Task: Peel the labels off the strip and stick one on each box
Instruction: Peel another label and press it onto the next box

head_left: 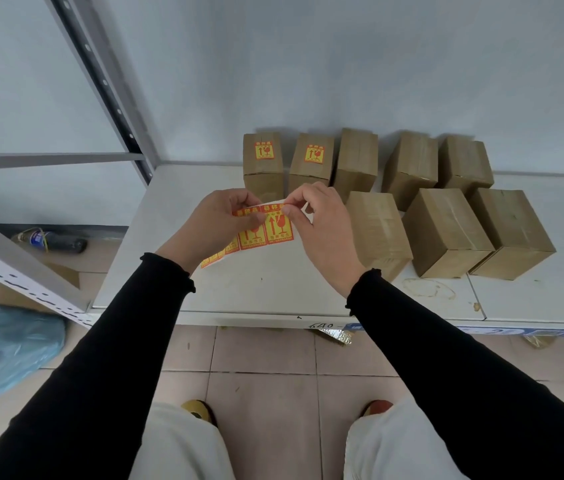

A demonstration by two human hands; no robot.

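Note:
My left hand [216,225] grips a strip of orange and yellow fragile labels [256,233] above the white shelf [273,285]. My right hand [322,226] pinches the top corner of the end label [279,226] on that strip. Several brown cardboard boxes stand on the shelf in two rows. The two at the back left [263,164] [311,162] each carry a label on top. The other back boxes [356,161] [410,168] [466,164] and the three front ones [377,233] [447,230] [512,230] show plain tops.
A grey metal shelf post [100,81] rises at the left, with a white perforated rail [24,285] lower down. A bottle [48,239], a blue plastic bag [3,341] and a cardboard piece lie on the tiled floor. My knees and shoes show at the bottom.

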